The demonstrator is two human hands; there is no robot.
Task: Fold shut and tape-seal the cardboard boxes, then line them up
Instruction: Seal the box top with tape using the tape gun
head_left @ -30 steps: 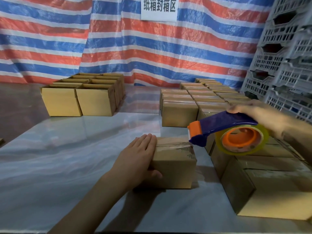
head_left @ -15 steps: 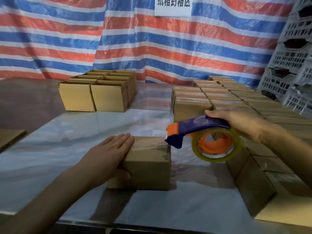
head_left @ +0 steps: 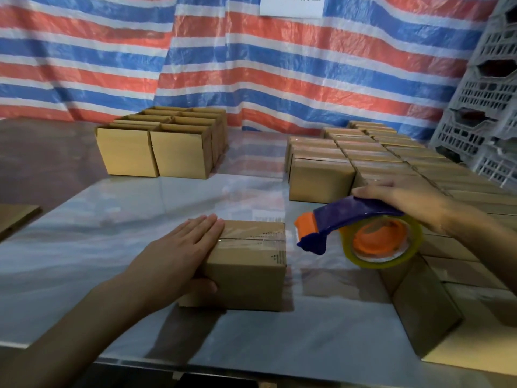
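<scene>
— What is seen nearest?
— A box (head_left: 251,278) is found on the desk (head_left: 112,219), near the front edge, with its flaps shut. A strip of clear tape is laid along the top seam.

— How is it held?
— The left hand (head_left: 181,256) is laid on its left end. The fingers are stretched flat over the top and the thumb is pressed to the near face. The grip is apart; nothing is clasped.

— And the other hand?
— The right hand (head_left: 405,197) is raised just right of the box, its grip clamped on the blue handle of a dispenser (head_left: 349,217). A roll (head_left: 414,247) of yellowish tape on an orange hub is carried under the handle. The orange nose is pointed at the box's right end, and a gap is seen between them. The dispenser is held off the desk.

— What is set to the right?
— Sealed boxes (head_left: 319,180) are packed side by side in rows, from the near right corner to the far end of the desk. Some are hidden by the right arm.

— And farther left?
— A block of open boxes (head_left: 179,152) is stood at the far left, well apart from the sealed ones. A flat piece of cardboard (head_left: 14,219) is cut off by the left edge.

— Behind?
— A tarp (head_left: 251,79) striped red, white and blue is hung across the back. A white sign (head_left: 291,5) is seen at its top; the text cannot be read. Grey crates (head_left: 486,107) are stacked at the far right.
</scene>
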